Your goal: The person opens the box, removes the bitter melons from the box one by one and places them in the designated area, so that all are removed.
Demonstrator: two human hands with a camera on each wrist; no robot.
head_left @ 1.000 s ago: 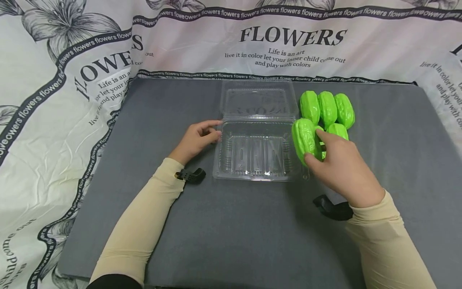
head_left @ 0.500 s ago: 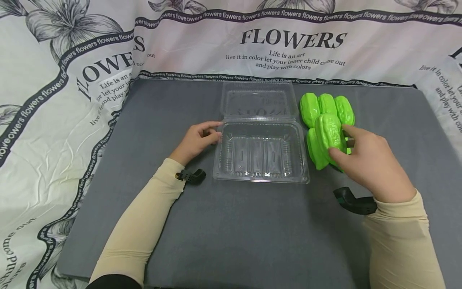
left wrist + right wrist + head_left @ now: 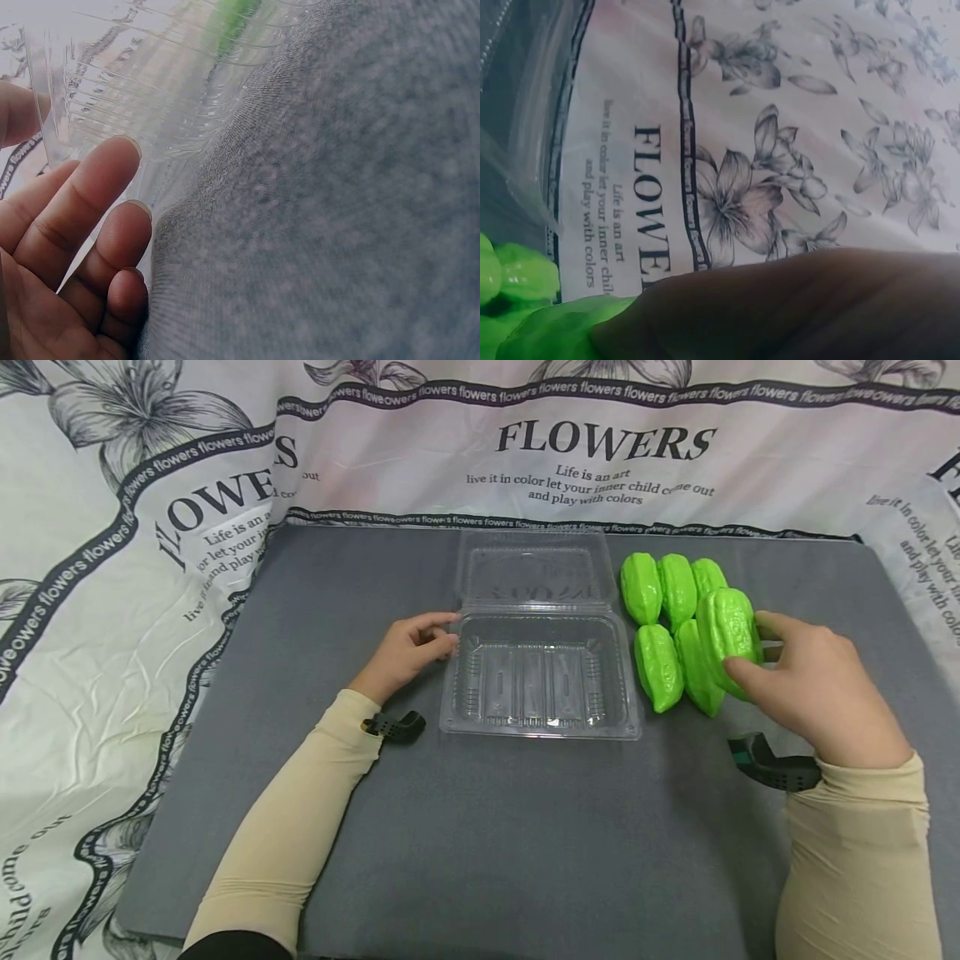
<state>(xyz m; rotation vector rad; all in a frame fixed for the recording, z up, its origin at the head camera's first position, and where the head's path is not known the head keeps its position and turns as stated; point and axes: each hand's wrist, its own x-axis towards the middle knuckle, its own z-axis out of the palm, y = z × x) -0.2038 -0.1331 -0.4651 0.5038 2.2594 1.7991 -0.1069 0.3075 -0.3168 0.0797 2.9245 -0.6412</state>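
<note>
A green ribbed star fruit [image 3: 727,639] is held by my right hand [image 3: 828,689], between thumb and fingers. It overlaps the right end of a group of similar fruits; whether it touches the cloth is hidden. In the back row lie star fruits [image 3: 641,589], and in front of them two more [image 3: 660,668] lie side by side. My left hand [image 3: 401,652] grips the left rim of a clear plastic clamshell box [image 3: 540,731], whose lid [image 3: 534,568] lies folded back. In the left wrist view, curled fingertips [image 3: 112,169] sit near the box wall. A thumb [image 3: 727,315] presses the fruit in the right wrist view.
Grey cloth [image 3: 525,843] covers the table. White floral fabric [image 3: 600,460] hangs behind it and along the left side. The star fruits lie close to the box's right edge. Each wrist wears a dark band [image 3: 397,727].
My right hand has carried the star fruit rightward, from beside the box to the right end of the front row, uncovering the two front fruits. The left hand stays at the box rim.
</note>
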